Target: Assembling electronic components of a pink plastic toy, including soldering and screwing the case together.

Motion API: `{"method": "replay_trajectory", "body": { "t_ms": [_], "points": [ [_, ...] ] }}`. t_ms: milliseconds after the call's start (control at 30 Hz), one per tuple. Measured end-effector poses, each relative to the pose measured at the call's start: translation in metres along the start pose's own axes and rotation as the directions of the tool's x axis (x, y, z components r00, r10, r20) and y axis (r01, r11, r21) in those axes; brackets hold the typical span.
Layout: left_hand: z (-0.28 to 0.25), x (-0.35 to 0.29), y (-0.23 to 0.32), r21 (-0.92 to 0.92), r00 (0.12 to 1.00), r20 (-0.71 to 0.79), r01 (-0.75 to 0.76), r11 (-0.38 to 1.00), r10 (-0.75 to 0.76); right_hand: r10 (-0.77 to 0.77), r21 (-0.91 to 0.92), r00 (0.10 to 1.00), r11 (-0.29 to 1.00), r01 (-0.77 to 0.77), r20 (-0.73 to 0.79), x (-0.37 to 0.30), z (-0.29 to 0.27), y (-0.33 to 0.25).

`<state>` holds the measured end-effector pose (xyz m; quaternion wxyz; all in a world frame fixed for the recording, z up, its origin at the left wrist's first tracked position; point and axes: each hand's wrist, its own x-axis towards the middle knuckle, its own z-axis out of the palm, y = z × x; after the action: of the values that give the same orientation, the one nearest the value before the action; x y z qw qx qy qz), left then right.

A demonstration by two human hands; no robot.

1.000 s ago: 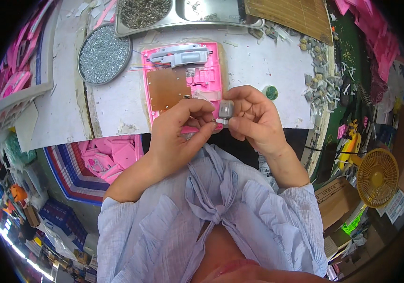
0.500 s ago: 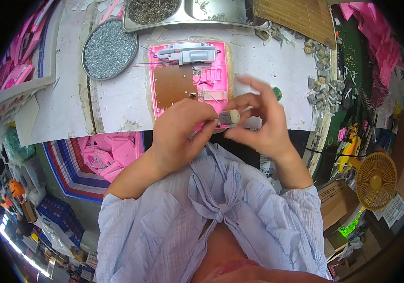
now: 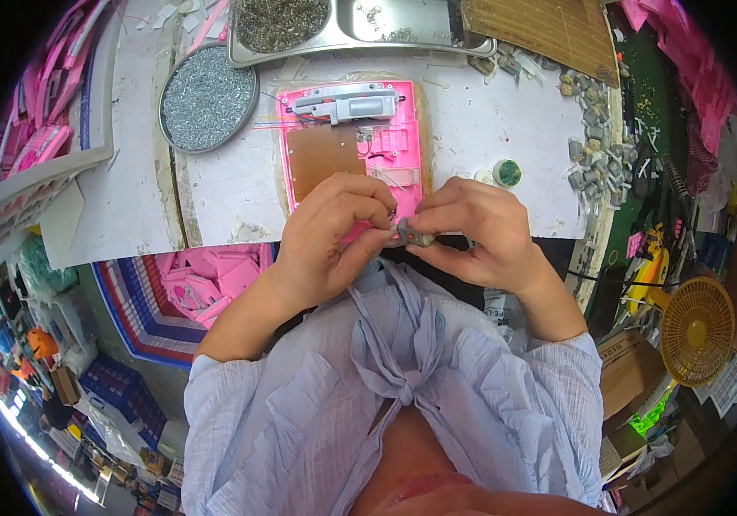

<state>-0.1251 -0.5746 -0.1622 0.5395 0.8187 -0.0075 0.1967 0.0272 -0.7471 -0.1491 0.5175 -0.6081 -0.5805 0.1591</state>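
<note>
Right hand [image 3: 479, 225]: pinching a small grey block [image 3: 416, 234] between thumb and fingers
Small grey block: in mid-grasp, at the near edge of the pink casing [image 3: 390, 138]
Left hand [image 3: 334, 228]: curled, thumb and fingertips close together beside the block; cannot tell whether gripping anything
Brown board [image 3: 324, 156]: inside the casing
Silver screws [image 3: 208, 99]: left of the casing

The desk [image 3: 222, 202] is white, with a long crack [image 3: 181, 185]. On it sit a round dish [image 3: 161, 110] of tiny silver bits [image 3: 208, 99], a shiny tray [image 3: 360, 49], a green round thing [image 3: 507, 173], little grey blocks [image 3: 593, 155], and a mat [image 3: 426, 120] under a pink case [image 3: 412, 142].
</note>
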Motion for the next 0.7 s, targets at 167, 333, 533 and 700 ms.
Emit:
{"method": "replay_trajectory", "body": {
  "t_ms": [167, 333, 533, 700],
  "points": [
    [0.001, -0.002, -0.002, 0.079, 0.999, -0.034, -0.033, 0.996, 0.036, -0.021, -0.080, 0.998, 0.996, 0.025, 0.056, -0.004, -0.002, 0.000],
    [0.004, -0.011, -0.006, 0.038, 0.994, -0.104, -0.018, 0.999, 0.022, -0.055, -0.139, 0.998, 0.988, 0.061, 0.045, -0.006, 0.000, 0.002],
    [-0.007, -0.007, -0.003, 0.045, 0.980, -0.173, 0.104, 0.994, -0.095, -0.032, -0.202, 0.999, 0.979, 0.029, -0.008, -0.006, -0.006, 0.008],
    [-0.035, 0.020, -0.036, 0.630, 0.957, -0.277, 0.115, 0.768, 0.083, 0.127, -0.292, 0.982, 0.942, -0.164, -0.142, 0.006, -0.014, 0.023]
  ]
}}
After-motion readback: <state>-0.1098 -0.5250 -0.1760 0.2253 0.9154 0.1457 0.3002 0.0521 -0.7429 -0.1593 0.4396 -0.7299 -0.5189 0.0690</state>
